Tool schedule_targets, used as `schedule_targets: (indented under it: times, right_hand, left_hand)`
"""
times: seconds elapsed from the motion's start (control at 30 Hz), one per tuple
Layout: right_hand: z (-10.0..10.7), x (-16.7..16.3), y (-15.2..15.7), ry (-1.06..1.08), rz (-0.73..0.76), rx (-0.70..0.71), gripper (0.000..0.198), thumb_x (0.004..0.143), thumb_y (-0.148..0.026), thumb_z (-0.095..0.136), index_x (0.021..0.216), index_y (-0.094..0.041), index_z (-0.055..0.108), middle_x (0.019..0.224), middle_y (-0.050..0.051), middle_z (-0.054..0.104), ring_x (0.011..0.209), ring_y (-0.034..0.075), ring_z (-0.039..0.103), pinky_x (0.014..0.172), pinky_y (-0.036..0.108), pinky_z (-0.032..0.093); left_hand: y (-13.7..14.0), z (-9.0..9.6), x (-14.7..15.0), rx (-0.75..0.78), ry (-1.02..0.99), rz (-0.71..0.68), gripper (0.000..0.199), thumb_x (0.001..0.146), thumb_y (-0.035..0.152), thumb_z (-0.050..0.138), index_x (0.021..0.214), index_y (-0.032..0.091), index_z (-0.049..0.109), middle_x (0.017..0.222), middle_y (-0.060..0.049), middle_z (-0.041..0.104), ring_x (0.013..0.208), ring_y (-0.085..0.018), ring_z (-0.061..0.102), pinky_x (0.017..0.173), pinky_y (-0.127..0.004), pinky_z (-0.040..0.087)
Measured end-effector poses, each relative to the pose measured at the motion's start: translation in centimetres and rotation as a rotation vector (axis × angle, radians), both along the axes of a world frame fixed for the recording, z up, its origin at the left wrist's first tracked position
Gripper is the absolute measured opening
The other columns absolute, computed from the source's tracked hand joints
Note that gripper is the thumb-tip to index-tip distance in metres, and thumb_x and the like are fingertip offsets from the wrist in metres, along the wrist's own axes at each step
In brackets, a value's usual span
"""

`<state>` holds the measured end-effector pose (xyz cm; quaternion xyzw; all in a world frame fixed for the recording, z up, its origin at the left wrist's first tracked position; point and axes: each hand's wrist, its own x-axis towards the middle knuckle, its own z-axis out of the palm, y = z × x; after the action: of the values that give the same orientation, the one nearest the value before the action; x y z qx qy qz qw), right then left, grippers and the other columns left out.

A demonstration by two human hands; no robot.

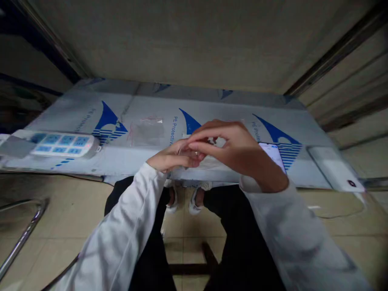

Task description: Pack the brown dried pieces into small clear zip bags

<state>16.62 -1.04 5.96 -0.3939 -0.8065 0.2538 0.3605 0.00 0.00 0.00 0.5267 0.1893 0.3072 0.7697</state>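
Above the front edge of the table, my left hand (171, 157) curls around a small clear, shiny object (188, 152), perhaps plastic; its exact kind cannot be made out. My right hand (226, 143) reaches over from the right, with thumb and fingers drawn together at the same clear object, so the two hands meet. Some small dark pieces (213, 141) show in the gap between my right thumb and fingers; whether they lie on the table or are held is unclear. A thin, pale sheet or bag (212, 162) lies beneath my right hand.
The table (145, 155) wears a printed protective film. A flat clear plastic bag (148, 132) lies left of my hands, and a white power strip (65, 144) at the far left. A lit phone (272, 154) is partly behind my right wrist; a white flat device (335, 167) overhangs the right edge.
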Motion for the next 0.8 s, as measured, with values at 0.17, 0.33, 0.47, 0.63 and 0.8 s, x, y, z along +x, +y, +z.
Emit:
schedule_targets:
  times: [0.17, 0.33, 0.47, 0.63, 0.8]
  right_hand:
    - [-8.2, 1.3, 1.3, -0.035, -0.368, -0.082, 0.008, 0.078, -0.022, 0.063, 0.081, -0.018, 0.069, 0.071, 0.001, 0.067, 0.063, 0.013, 0.060, 0.062, 0.025, 0.045]
    - [-11.5, 0.5, 0.8, -0.379, -0.343, -0.175, 0.007, 0.077, -0.021, 0.066, 0.081, -0.017, 0.069, 0.080, 0.004, 0.067, 0.076, 0.016, 0.061, 0.072, 0.028, 0.045]
    - [-11.6, 0.0, 0.6, -0.496, -0.375, -0.219, 0.007, 0.080, -0.020, 0.063, 0.081, -0.018, 0.069, 0.086, 0.006, 0.067, 0.079, 0.017, 0.061, 0.072, 0.027, 0.044]
    - [-12.1, -0.1, 0.5, -0.523, -0.434, -0.219, 0.007, 0.079, -0.023, 0.064, 0.081, -0.020, 0.070, 0.081, 0.005, 0.068, 0.078, 0.018, 0.061, 0.068, 0.028, 0.044]
    - [-10.1, 0.8, 0.6, -0.234, -0.490, -0.075, 0.007, 0.075, -0.022, 0.066, 0.077, -0.018, 0.070, 0.071, 0.002, 0.065, 0.067, 0.015, 0.057, 0.066, 0.027, 0.044]
  left_hand:
    - [1.1, -0.6, 0.6, 0.054, 0.046, 0.527, 0.018, 0.059, 0.013, 0.067, 0.074, 0.017, 0.058, 0.069, 0.001, 0.054, 0.064, -0.010, 0.049, 0.057, -0.022, 0.038]
    - [1.7, -0.8, 0.9, -0.040, -0.070, 0.740, 0.017, 0.056, 0.013, 0.065, 0.070, 0.018, 0.056, 0.061, 0.004, 0.051, 0.057, -0.008, 0.048, 0.054, -0.021, 0.037]
    - [1.6, -0.6, 0.9, -0.123, -0.135, 0.719, 0.018, 0.055, 0.012, 0.063, 0.071, 0.017, 0.056, 0.062, 0.004, 0.052, 0.058, -0.009, 0.050, 0.055, -0.022, 0.037]
    - [1.6, -0.6, 0.8, -0.148, -0.180, 0.706, 0.018, 0.055, 0.011, 0.062, 0.072, 0.017, 0.056, 0.062, 0.003, 0.052, 0.059, -0.010, 0.051, 0.059, -0.024, 0.039]
    - [1.3, -0.5, 0.7, -0.134, -0.170, 0.669, 0.019, 0.057, 0.010, 0.062, 0.075, 0.017, 0.058, 0.065, 0.003, 0.053, 0.062, -0.010, 0.051, 0.061, -0.024, 0.038]
